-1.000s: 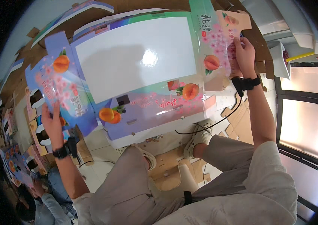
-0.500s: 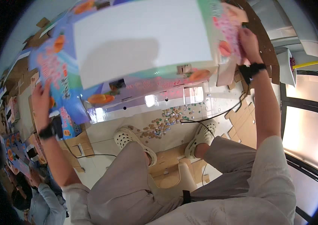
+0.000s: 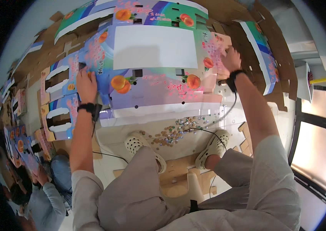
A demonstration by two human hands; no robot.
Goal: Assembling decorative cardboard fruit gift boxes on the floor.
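Note:
A printed flat cardboard box blank (image 3: 155, 79), with peaches, pink blossom and a white panel, lies spread out before me. Its side flaps (image 3: 61, 115) with long cut-outs stick out to the left. My left hand (image 3: 86, 85) is closed at the blank's left side, where the flaps join the main panel. On the right flap, my right hand (image 3: 232, 61) has its fingers curled against the cardboard. Both hands' fingertips are partly hidden. Dark bands with cables circle both wrists.
More cardboard blanks (image 3: 261, 57) lie beneath and beyond. Small round cardboard scraps (image 3: 174, 133) litter the tiled floor between my shoes (image 3: 140, 146). Black cables run past my legs. A co-worker's sleeve (image 3: 51, 202) shows at lower left. A glass door (image 3: 311, 134) stands at right.
The box blank has come down from a raised, tilted position and now lies flat. Both my hands have moved inward with it, and its far panels have come into view.

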